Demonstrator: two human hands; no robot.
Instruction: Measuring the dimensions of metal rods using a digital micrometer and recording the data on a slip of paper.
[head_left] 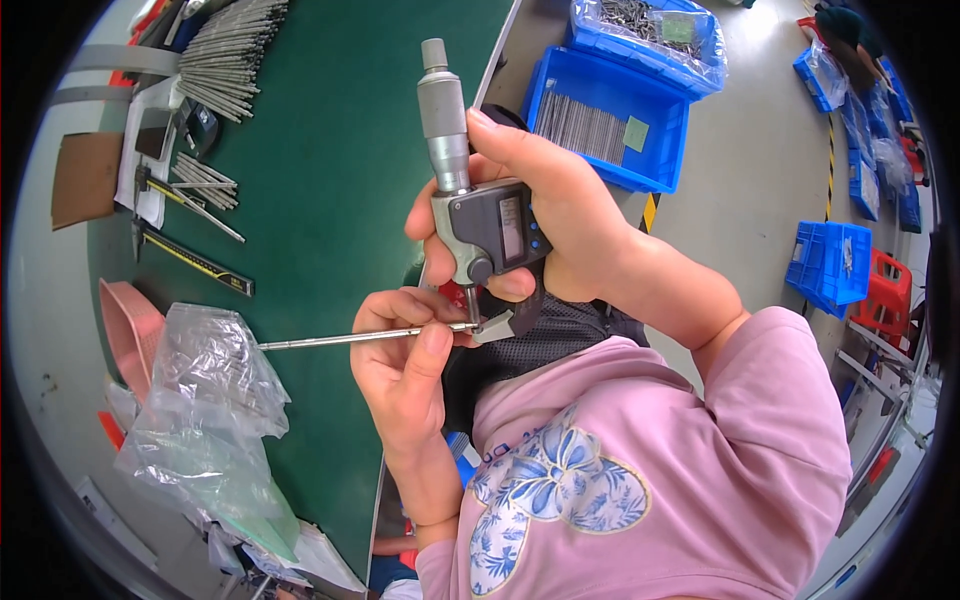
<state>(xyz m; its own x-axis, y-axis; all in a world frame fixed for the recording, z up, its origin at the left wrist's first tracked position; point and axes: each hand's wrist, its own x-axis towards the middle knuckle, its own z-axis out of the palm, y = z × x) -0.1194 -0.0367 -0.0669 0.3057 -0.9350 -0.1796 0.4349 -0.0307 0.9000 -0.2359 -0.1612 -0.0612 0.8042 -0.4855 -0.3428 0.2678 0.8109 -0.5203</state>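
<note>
My right hand [570,205] is wrapped round a digital micrometer [468,225], silver and black with a small display and blue buttons. Its thimble points away from me, and its jaws are at the near end. Pinched between thumb and fingers of my left hand [398,375] is a thin metal rod [325,341], lying roughly sideways. The rod's right end sits at the micrometer's jaws, seemingly between spindle and anvil; exact contact is too small to tell. The rod's other end extends left toward a clear plastic bag [215,370].
A green-topped table [330,180] carries piled metal rods [230,60], a smaller rod group [205,182], a caliper [195,262] and a pink tray [130,330]. Blue bins [665,160] with rods and bagged parts stand right. A red stool [883,300] and another person [850,28] are farther off.
</note>
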